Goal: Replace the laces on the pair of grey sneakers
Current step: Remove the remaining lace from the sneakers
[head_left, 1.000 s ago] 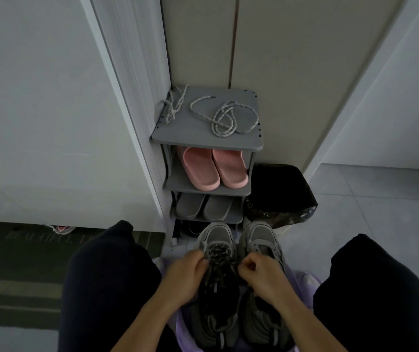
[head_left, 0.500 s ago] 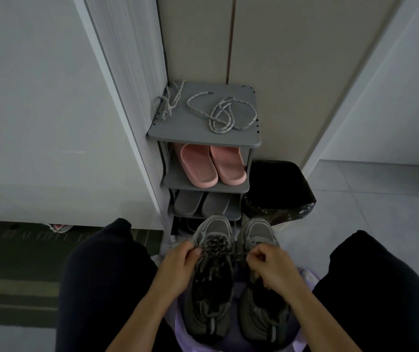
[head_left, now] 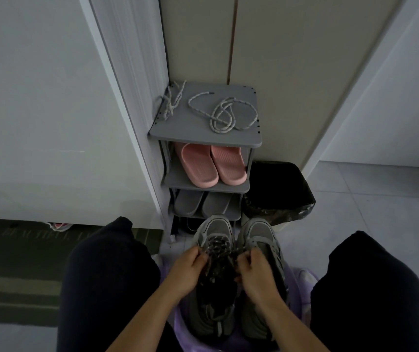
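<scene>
Your left hand (head_left: 188, 273) and right hand (head_left: 257, 275), fingers (head_left: 201, 255) curled narrow, pinching the lace (head_left: 218, 246) of the sneaker (head_left: 215, 227) between them.

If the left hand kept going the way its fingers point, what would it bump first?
The left hand pinches the dark lace, so it would likely push into the laced front of that grey sneaker first. Past the toe stands the shoe rack, though depth is unclear.

Left hand (head_left: 189, 269), right hand (head_left: 255, 271) close together, palms down, fingers curled, apparently pinching lace (head_left: 216, 246).
</scene>
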The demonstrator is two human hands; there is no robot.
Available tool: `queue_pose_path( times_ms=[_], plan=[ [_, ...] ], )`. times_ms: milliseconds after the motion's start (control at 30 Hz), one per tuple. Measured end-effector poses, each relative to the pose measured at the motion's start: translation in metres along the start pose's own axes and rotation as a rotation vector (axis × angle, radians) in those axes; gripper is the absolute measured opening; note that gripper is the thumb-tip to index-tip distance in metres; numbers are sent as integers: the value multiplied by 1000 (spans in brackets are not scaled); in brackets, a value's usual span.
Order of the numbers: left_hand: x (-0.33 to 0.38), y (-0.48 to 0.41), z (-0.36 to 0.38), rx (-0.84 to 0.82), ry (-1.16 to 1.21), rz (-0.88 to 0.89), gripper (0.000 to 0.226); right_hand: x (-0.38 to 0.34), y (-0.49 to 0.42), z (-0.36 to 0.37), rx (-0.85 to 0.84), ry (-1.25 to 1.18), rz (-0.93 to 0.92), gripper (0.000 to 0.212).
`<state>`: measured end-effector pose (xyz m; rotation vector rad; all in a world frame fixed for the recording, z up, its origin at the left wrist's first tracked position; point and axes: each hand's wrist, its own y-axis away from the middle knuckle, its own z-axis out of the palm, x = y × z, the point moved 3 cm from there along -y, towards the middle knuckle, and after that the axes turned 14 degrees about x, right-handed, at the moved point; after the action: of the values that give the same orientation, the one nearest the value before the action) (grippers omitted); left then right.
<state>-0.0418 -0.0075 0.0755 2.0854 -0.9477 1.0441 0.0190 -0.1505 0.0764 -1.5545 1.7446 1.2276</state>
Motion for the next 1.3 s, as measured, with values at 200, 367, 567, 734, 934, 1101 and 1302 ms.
queue_pose_path(
  times_ms=[200,367,567,734,934,1101,1302],
  plan=[
    [0,1,-1,100,240,-124,15,-3,-6,-9,-46,-162,86,7],
    [-1,5,12,60,36,35,20,-3,-4,-1,-90,89,-117,7],
    [3,-9,-15,343,622,-208,20,-3,-5,-9,37,-383,126,17],
    [-11,4,11,125,180,-46,14,-4,-1,-2,-116,6,-102,15],
    [-4,-1,-3,319,507,-188,18,7,-13,-5,38,-172,57,14],
    [-8,-1,-2,299,535,-238,12,-1,-15,-13,-38,-291,141,10],
    [-11,2,8,217,200,-57,21,-4,-2,-1,-135,298,-255,22]
  ],
)
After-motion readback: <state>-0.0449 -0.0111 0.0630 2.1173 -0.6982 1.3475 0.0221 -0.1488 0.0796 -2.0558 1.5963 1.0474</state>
